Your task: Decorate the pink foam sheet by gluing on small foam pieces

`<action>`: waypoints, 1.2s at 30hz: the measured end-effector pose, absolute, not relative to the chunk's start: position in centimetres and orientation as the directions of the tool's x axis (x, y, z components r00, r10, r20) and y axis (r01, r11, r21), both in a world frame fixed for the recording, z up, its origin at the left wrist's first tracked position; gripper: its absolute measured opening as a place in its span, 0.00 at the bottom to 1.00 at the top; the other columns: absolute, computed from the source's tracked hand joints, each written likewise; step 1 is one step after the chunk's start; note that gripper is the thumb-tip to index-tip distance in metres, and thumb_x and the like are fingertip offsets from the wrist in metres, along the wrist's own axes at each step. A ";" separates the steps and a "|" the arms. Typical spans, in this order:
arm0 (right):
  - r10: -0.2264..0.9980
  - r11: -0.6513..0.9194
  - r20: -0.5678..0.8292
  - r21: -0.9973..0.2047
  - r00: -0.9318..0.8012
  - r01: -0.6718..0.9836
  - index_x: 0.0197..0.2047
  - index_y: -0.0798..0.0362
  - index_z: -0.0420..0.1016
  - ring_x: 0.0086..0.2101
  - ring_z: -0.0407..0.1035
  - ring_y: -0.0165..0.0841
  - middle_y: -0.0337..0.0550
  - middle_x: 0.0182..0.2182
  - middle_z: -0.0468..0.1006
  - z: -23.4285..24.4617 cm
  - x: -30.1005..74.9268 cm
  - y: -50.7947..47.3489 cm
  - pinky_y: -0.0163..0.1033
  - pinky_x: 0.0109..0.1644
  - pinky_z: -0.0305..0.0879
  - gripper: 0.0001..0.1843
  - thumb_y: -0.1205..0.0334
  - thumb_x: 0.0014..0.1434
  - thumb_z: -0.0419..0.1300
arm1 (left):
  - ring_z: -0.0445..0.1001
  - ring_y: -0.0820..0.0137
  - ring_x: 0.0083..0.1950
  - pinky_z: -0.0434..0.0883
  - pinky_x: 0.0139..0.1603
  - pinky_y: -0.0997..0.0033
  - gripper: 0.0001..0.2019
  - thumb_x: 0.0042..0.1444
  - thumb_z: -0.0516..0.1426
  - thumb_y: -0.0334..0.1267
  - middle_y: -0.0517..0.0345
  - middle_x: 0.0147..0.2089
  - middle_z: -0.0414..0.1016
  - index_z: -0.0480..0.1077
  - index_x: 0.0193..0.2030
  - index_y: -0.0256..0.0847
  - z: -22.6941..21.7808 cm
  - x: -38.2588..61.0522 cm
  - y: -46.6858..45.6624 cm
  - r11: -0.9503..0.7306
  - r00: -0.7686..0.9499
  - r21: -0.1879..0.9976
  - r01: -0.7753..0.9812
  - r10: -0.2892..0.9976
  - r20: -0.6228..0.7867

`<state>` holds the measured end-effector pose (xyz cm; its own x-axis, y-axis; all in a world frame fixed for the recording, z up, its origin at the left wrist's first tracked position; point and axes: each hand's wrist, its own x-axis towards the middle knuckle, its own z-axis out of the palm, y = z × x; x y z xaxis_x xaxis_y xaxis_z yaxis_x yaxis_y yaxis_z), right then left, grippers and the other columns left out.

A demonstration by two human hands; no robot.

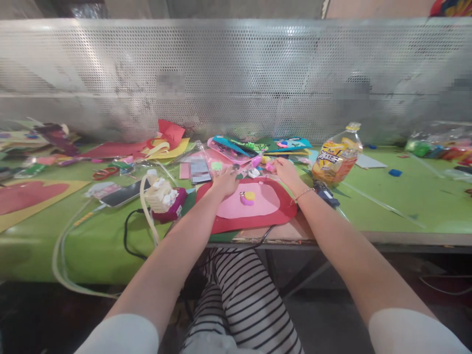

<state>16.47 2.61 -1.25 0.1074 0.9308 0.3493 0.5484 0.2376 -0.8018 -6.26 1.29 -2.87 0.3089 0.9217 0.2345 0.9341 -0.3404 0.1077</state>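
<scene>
In front of me lies a red sheet with rounded corners (282, 216), with a pink sheet (230, 207) on top of it. A small snail-like clay figure in yellow and purple (248, 198) sits on the pink. My left hand (225, 180) rests at the sheet's upper left edge, its fingers stretched out and apart, close to a pale green lump (217, 166). Beyond the upper right edge, my right hand (285, 172) has its fingertips together at a bright pink clay lump (271, 166). White, purple and yellow bits lie between the hands.
A drink bottle (337, 155) stands right of my right hand. Leftward are a purple-based box topped with white lumps (164, 196), a phone (125, 191), cables and red-handled scissors (105, 173). Coloured sheets (260, 145) lie behind, before a perforated metal panel (236, 73).
</scene>
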 end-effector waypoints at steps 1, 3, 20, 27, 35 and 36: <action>0.921 0.266 0.384 -0.748 0.070 0.608 0.29 0.52 0.68 0.29 0.68 0.29 0.41 0.28 0.75 -1.4 16.6 2.7 0.34 0.36 0.64 0.11 0.65 0.59 0.48 | 0.48 0.50 0.69 0.47 0.64 0.35 0.25 0.59 0.47 0.40 0.44 0.69 0.49 0.56 0.64 0.41 -2.8 -6.3 1.3 -0.338 0.301 0.117 0.934 0.918 0.258; 0.913 0.286 0.408 -0.639 -0.002 0.714 0.29 0.52 0.68 0.31 0.68 0.31 0.42 0.28 0.74 -1.8 16.7 2.7 0.35 0.38 0.63 0.10 0.66 0.59 0.48 | 0.50 0.53 0.68 0.50 0.65 0.42 0.26 0.58 0.48 0.39 0.44 0.68 0.52 0.56 0.64 0.39 -2.7 -6.2 1.4 -0.386 0.332 0.134 0.913 0.892 0.308; 0.946 0.255 0.323 -0.716 -0.015 0.650 0.29 0.55 0.71 0.34 0.70 0.35 0.41 0.30 0.77 -1.7 16.5 2.8 0.40 0.43 0.65 0.13 0.74 0.39 0.51 | 0.70 0.63 0.55 0.65 0.58 0.64 0.24 0.57 0.51 0.37 0.50 0.58 0.70 0.63 0.60 0.38 -2.8 -5.6 1.9 -0.622 0.494 0.471 0.626 0.783 0.378; 0.911 0.303 0.407 -0.764 0.062 0.569 0.33 0.53 0.68 0.35 0.70 0.35 0.41 0.33 0.76 -2.0 16.3 3.5 0.41 0.45 0.65 0.13 0.72 0.40 0.53 | 0.68 0.60 0.59 0.64 0.59 0.67 0.31 0.49 0.57 0.42 0.50 0.61 0.66 0.62 0.61 0.37 -1.3 -4.2 2.5 -0.547 0.449 0.455 0.702 0.837 0.313; 0.888 0.398 0.458 -0.738 -0.029 0.544 0.34 0.54 0.67 0.36 0.69 0.34 0.41 0.33 0.74 -2.3 15.9 3.4 0.44 0.47 0.65 0.15 0.75 0.40 0.51 | 0.73 0.64 0.52 0.68 0.52 0.70 0.28 0.43 0.60 0.44 0.54 0.53 0.74 0.69 0.54 0.40 -1.6 -3.4 3.7 -0.499 0.412 0.556 0.665 0.866 0.284; 0.881 0.419 0.470 -0.730 -0.049 0.540 0.34 0.54 0.66 0.36 0.69 0.34 0.41 0.33 0.74 -2.4 15.8 3.4 0.45 0.48 0.65 0.16 0.75 0.40 0.51 | 0.73 0.64 0.50 0.68 0.51 0.70 0.27 0.44 0.60 0.44 0.55 0.52 0.75 0.69 0.53 0.41 -1.7 -3.4 3.6 -0.494 0.400 0.555 0.669 0.869 0.292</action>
<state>15.84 3.38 -2.38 -0.0488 0.8813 0.4699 0.5396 0.4192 -0.7302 -3.37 3.62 -1.74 0.3997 0.8689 0.2921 0.6688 -0.4944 0.5552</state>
